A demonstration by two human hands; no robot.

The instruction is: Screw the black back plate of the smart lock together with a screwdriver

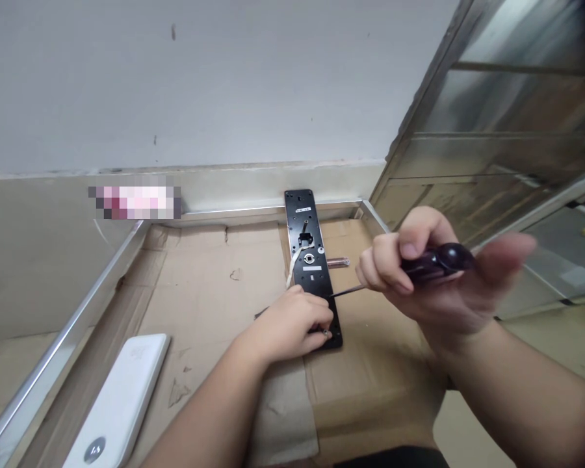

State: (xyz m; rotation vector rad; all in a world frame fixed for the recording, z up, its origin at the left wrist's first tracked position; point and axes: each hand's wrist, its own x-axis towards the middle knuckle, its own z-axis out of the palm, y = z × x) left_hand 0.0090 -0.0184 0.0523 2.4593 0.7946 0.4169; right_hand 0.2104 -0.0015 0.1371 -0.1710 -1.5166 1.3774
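A long black door-lock panel lies back side up on the cardboard. It has a metal spindle, a round fitting, screw holes and a white cable. From its right side sticks out a copper-coloured handle. My left hand rests on the panel's lower end with fingers curled and pinched. A small metal piece shows at those fingertips; whether it is held or part of the panel I cannot make out. My right hand grips a dark-handled screwdriver, its thin shaft pointing left toward the panel near my left knuckles.
Cardboard covers the table, which has a raised metal rim. A white rectangular device lies at the left. Behind stands a pale wall. To the right are metal-framed panels. A blurred-out patch sits at the back left.
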